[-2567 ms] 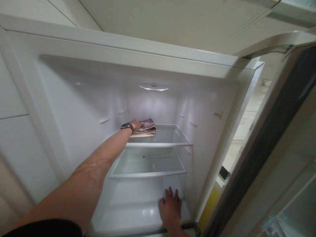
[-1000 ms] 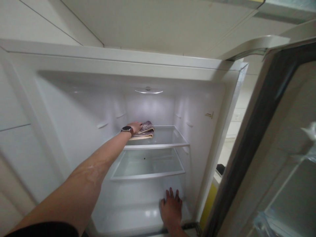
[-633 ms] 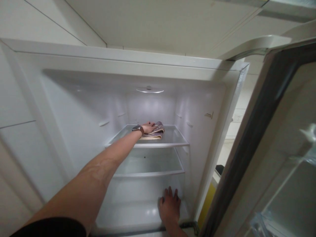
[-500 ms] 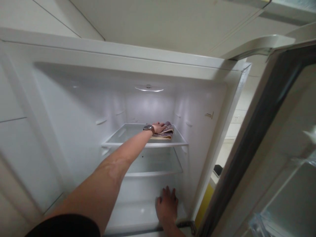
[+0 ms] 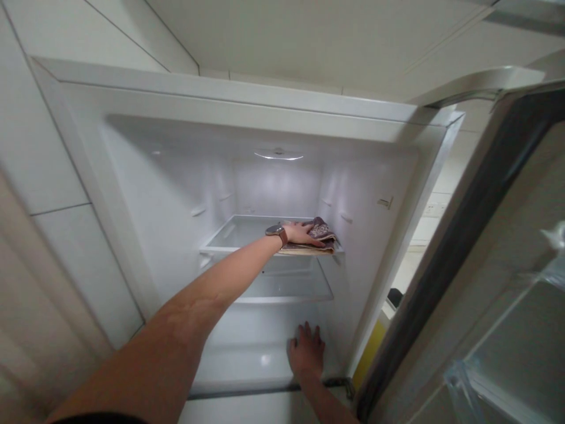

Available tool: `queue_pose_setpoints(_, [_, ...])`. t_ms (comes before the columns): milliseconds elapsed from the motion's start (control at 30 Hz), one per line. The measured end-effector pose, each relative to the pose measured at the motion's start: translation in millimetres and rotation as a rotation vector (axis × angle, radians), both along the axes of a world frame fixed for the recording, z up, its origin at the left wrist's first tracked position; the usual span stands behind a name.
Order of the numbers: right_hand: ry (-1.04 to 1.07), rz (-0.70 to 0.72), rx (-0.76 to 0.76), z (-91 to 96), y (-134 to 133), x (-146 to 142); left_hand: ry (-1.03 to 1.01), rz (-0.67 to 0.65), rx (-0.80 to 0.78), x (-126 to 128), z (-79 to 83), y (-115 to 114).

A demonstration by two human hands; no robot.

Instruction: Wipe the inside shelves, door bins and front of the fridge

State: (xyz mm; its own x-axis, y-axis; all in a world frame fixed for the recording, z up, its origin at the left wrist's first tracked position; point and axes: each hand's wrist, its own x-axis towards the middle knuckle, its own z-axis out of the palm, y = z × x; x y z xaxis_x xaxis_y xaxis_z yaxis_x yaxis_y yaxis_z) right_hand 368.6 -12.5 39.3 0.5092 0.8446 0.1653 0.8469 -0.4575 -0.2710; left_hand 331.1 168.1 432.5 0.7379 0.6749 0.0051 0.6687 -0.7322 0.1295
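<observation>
My left hand (image 5: 303,234) reaches deep into an open white fridge and presses down on a folded purple-and-beige cloth (image 5: 325,228), fingers laid over it. The cloth lies at the right end of the upper glass shelf (image 5: 238,232), close to the right inner wall. A watch (image 5: 276,231) sits on that wrist. My right hand (image 5: 308,353) rests flat, fingers spread, on the fridge's white bottom surface (image 5: 247,365), holding nothing.
A second glass shelf (image 5: 286,290) sits below the upper one. The fridge door (image 5: 485,265) stands open on the right, with a clear door bin low down. An interior light (image 5: 278,155) glows at the top. A yellow object (image 5: 368,353) shows past the fridge's right edge.
My left hand has slid the cloth along the upper shelf from its left side to its right end. My right hand has stayed put on the bottom surface.
</observation>
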Motion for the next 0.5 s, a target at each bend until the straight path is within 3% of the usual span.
queue_pose_setpoints(133, [-0.016, 0.003, 0.002, 0.8, -1.4, 0.4, 0.011, -0.054, 0.016, -28.1, -0.3, -34.4])
queue_pose_setpoints(300, [-0.027, 0.008, -0.011, 0.3, -0.6, 0.5, -0.128, -0.179, 0.273, -60.3, -15.3, -71.1])
queue_pose_setpoints(400, [-0.035, 0.004, -0.015, -1.4, 1.0, 0.9, -0.311, -0.232, 0.339, -79.3, -33.0, -100.4])
queue_pose_setpoints(500, [-0.059, 0.001, -0.017, -4.6, 1.7, 2.1, -0.595, -0.284, 0.2, -96.2, -67.7, -135.6])
